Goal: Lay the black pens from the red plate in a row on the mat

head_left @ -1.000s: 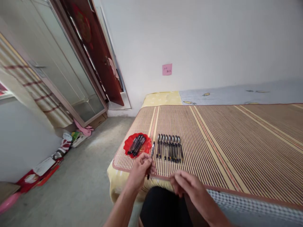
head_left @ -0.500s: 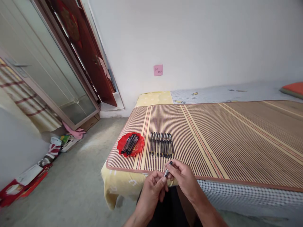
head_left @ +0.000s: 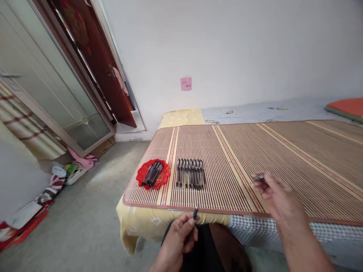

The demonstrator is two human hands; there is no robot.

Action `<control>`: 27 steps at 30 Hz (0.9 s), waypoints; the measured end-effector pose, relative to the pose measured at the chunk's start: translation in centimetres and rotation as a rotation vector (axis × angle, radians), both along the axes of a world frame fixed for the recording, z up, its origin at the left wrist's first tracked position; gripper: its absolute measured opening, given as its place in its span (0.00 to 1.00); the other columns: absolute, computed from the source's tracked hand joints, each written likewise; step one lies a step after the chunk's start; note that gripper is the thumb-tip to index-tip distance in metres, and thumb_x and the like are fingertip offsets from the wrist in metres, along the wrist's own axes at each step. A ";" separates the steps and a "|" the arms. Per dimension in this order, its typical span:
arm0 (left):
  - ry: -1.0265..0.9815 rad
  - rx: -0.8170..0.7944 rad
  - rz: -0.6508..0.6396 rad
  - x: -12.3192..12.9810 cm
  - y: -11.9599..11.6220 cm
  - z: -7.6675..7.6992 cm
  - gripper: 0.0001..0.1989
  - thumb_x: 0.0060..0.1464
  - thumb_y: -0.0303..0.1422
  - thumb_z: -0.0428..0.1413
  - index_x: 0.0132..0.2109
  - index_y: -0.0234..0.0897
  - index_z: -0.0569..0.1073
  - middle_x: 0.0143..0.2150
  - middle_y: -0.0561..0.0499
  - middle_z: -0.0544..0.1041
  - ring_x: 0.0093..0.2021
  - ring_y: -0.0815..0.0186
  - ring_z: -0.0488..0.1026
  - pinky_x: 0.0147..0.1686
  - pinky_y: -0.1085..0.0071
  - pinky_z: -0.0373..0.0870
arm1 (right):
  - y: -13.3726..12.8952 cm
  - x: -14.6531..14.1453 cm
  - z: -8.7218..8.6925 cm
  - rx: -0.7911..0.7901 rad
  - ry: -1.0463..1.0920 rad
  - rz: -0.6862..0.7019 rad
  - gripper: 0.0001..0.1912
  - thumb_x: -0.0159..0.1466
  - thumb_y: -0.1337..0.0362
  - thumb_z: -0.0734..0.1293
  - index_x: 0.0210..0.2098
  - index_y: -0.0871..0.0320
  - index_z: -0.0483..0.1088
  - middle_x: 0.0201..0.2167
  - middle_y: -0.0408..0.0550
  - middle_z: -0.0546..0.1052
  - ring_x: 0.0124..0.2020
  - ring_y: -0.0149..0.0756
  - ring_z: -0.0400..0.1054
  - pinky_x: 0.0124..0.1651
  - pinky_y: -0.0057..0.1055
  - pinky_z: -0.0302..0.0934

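Note:
My left hand (head_left: 183,236) grips a dark pen (head_left: 195,212) at the bed's front edge, its pointed tip uncovered and directed upward. Over the mat at the right, my right hand (head_left: 273,192) pinches a small dark pen cap (head_left: 259,177). Several black capped pens (head_left: 190,173) lie side by side in a row on the striped mat (head_left: 232,158). Left of the row, a red scalloped plate (head_left: 139,174) holds a pile of several more dark pens (head_left: 153,173).
The mat covers a bed with a yellow cloth (head_left: 144,226) hanging at its front left corner. An orange cushion (head_left: 347,106) lies at the far right. Bags and papers (head_left: 42,200) sit on the floor at left, near a glass door (head_left: 59,75).
My right hand has moved away to the right with the cap, apart from the pen. My left hand still holds the pen, whose tip now shows. The view has shifted slightly right.

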State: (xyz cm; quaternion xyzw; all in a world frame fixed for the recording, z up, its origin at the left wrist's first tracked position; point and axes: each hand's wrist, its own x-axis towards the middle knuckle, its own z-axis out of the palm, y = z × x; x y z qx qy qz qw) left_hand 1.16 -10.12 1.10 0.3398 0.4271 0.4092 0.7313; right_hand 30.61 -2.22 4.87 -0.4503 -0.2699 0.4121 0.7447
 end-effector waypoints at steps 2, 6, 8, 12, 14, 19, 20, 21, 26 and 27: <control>-0.024 0.034 0.018 -0.1 0.6 0.8 0.22 0.53 0.48 0.63 0.44 0.34 0.71 0.22 0.58 0.69 0.15 0.79 0.49 0.16 0.75 0.37 | -0.1 -1.0 -0.8 -0.063 -0.019 0.105 0.23 0.46 0.47 0.81 0.30 0.59 0.79 0.28 0.47 0.76 0.25 0.29 0.68 0.24 0.24 0.64; -0.052 0.044 0.031 0.0 1.2 1.5 0.18 0.57 0.45 0.62 0.43 0.34 0.71 0.23 0.58 0.69 0.17 0.78 0.50 0.17 0.76 0.39 | 0.2 -3.9 -2.9 -0.147 -0.049 0.226 0.26 0.48 0.47 0.80 0.37 0.60 0.81 0.24 0.45 0.74 0.21 0.27 0.64 0.21 0.23 0.60; -0.060 0.033 0.049 0.0 1.3 1.2 0.18 0.56 0.45 0.62 0.44 0.34 0.72 0.22 0.58 0.69 0.17 0.78 0.50 0.17 0.76 0.39 | 0.5 -4.5 -3.8 -0.148 -0.066 0.248 0.25 0.51 0.47 0.79 0.39 0.60 0.81 0.24 0.44 0.73 0.21 0.26 0.62 0.21 0.23 0.59; -0.061 0.016 0.080 -0.1 1.5 0.2 0.18 0.56 0.44 0.63 0.43 0.35 0.72 0.22 0.58 0.68 0.16 0.78 0.50 0.16 0.76 0.39 | 1.5 -4.5 -5.6 -0.162 -0.165 0.298 0.25 0.54 0.50 0.77 0.44 0.62 0.79 0.25 0.44 0.74 0.24 0.28 0.64 0.25 0.25 0.61; -0.065 0.000 0.086 -0.1 1.5 -0.4 0.17 0.55 0.44 0.63 0.42 0.35 0.72 0.22 0.59 0.68 0.15 0.78 0.50 0.16 0.76 0.39 | 2.5 -4.4 -6.2 -0.179 -0.254 0.343 0.27 0.54 0.50 0.76 0.46 0.63 0.78 0.24 0.43 0.74 0.24 0.30 0.66 0.26 0.27 0.62; -0.088 -0.080 0.071 0.3 1.2 -3.0 0.19 0.52 0.45 0.65 0.40 0.35 0.71 0.22 0.58 0.70 0.14 0.79 0.52 0.16 0.76 0.40 | 8.0 -4.5 -6.6 -0.226 -0.529 0.333 0.20 0.56 0.56 0.74 0.43 0.61 0.72 0.22 0.42 0.76 0.23 0.32 0.70 0.24 0.26 0.61; -0.094 -0.090 0.068 0.3 1.0 -3.8 0.20 0.51 0.46 0.65 0.40 0.35 0.71 0.22 0.58 0.70 0.14 0.79 0.52 0.16 0.76 0.40 | 9.4 -4.6 -6.6 -0.269 -0.618 0.324 0.16 0.58 0.58 0.73 0.41 0.60 0.72 0.23 0.43 0.77 0.23 0.33 0.71 0.25 0.26 0.62; -0.101 -0.100 0.060 0.4 0.9 -4.6 0.21 0.50 0.47 0.66 0.39 0.36 0.71 0.21 0.58 0.70 0.13 0.78 0.52 0.15 0.76 0.40 | 10.8 -4.7 -6.6 -0.330 -0.709 0.331 0.12 0.59 0.60 0.72 0.39 0.60 0.71 0.24 0.44 0.78 0.24 0.33 0.73 0.26 0.26 0.63; -0.131 -0.090 -0.021 0.1 0.7 -7.7 0.24 0.48 0.50 0.67 0.40 0.36 0.71 0.19 0.58 0.70 0.12 0.77 0.52 0.14 0.76 0.41 | 16.2 -5.9 -6.7 -0.458 -0.869 0.330 0.05 0.59 0.67 0.71 0.34 0.60 0.72 0.23 0.45 0.79 0.23 0.33 0.74 0.26 0.24 0.62; -0.138 -0.084 -0.043 0.0 0.7 -8.0 0.23 0.48 0.49 0.67 0.40 0.35 0.71 0.19 0.57 0.71 0.13 0.77 0.53 0.14 0.76 0.42 | 16.8 -6.2 -6.8 -0.479 -0.901 0.329 0.05 0.58 0.67 0.72 0.34 0.60 0.73 0.23 0.45 0.79 0.23 0.33 0.74 0.27 0.25 0.62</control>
